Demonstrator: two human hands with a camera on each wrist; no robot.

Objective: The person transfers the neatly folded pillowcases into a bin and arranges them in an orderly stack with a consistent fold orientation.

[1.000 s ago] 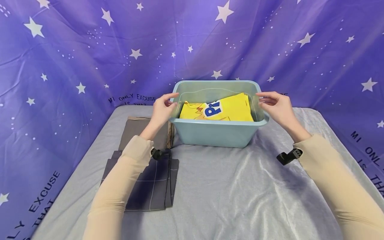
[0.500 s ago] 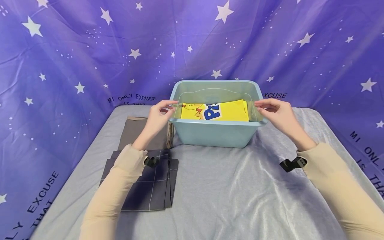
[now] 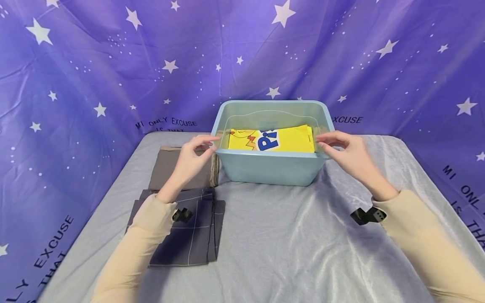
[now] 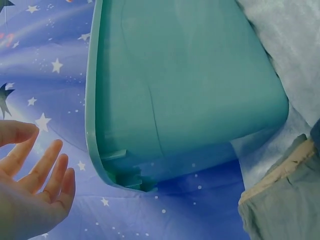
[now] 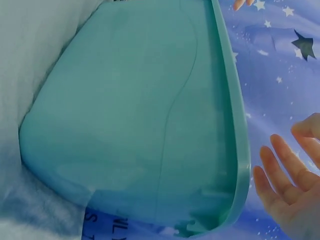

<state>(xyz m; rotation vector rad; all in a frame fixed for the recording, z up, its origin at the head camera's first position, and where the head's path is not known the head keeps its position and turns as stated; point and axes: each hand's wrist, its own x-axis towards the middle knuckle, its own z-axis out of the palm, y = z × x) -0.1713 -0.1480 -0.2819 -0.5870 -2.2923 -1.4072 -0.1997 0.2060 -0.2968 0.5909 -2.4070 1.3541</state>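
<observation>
A yellow folded cloth point(image 3: 289, 140) with blue and white lettering lies inside the light blue plastic bin point(image 3: 269, 168). My left hand point(image 3: 191, 158) hovers by the bin's left side, thumb and fingers loosely bent with nothing between them. On the other side my right hand point(image 3: 350, 155) is held in much the same way. Both wrist views show a gap between the bin's rim and the fingers of the left hand point(image 4: 37, 185) and the right hand point(image 5: 295, 180). The bin's front wall hides the lower part of the cloth.
Left of the bin lies a folded brown-grey cloth point(image 3: 166, 164), and nearer is a folded dark checked cloth point(image 3: 189, 242). A grey velvety cover point(image 3: 288, 235) spreads under everything. Behind hangs a purple star-patterned curtain point(image 3: 242, 33).
The yellow cloth has dropped lower and flatter in the bin. Both hands have come lower and nearer to me, the left one also shifting outward.
</observation>
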